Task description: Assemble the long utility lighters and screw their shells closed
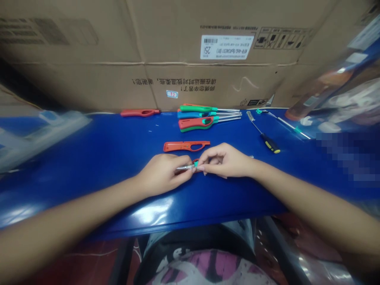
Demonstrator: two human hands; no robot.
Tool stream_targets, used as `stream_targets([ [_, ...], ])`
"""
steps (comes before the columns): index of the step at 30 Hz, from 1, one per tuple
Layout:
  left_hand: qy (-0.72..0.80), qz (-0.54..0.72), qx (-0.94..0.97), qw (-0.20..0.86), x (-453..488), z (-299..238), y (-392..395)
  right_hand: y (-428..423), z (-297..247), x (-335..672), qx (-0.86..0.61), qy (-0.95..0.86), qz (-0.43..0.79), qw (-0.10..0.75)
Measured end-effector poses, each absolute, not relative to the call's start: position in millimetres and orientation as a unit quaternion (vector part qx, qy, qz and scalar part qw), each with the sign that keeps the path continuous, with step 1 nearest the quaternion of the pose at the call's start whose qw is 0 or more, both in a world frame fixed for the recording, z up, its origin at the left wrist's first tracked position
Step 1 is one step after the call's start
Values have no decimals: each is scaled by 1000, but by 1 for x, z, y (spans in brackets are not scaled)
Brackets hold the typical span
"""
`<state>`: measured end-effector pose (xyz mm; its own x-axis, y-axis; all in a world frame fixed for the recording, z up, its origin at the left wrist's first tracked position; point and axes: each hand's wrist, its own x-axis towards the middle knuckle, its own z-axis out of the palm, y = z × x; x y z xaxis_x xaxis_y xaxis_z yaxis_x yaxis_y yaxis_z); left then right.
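My left hand (166,172) is closed around a partly assembled lighter (196,162). Some red casing, a small teal part and a clear or silvery piece show between the fingers; the rest is covered. From the other side, my right hand (222,160) pinches the same lighter at its teal part. A metal tip pokes out just beyond the right wrist. Just behind both hands lies an orange half-shell (186,146) of a lighter casing, its hollow side up.
Several assembled lighters (197,123) lie stacked farther back, beside a red lighter casing (140,113). A screwdriver (268,142) and a loose metal lighter tube (286,120) are to the right. Behind stands a cardboard wall (178,51); plastic bags (353,103) sit at far right.
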<state>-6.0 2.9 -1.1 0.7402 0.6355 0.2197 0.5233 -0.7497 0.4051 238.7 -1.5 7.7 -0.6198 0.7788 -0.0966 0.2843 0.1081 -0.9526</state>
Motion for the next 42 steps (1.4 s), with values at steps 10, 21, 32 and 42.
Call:
stream_targets([
  [10, 321, 145, 923, 155, -7, 0, 2, 0, 7, 237, -363, -723, 540, 232],
  [21, 322, 133, 925, 149, -6, 0, 2, 1, 7, 236, -376, -721, 536, 229],
  [32, 326, 122, 926, 145, -5, 0, 2, 1, 6, 237, -375, -728, 527, 227],
  [42, 324, 88, 936, 102, -4, 3, 1, 1, 5, 236, -378, -728, 525, 226],
])
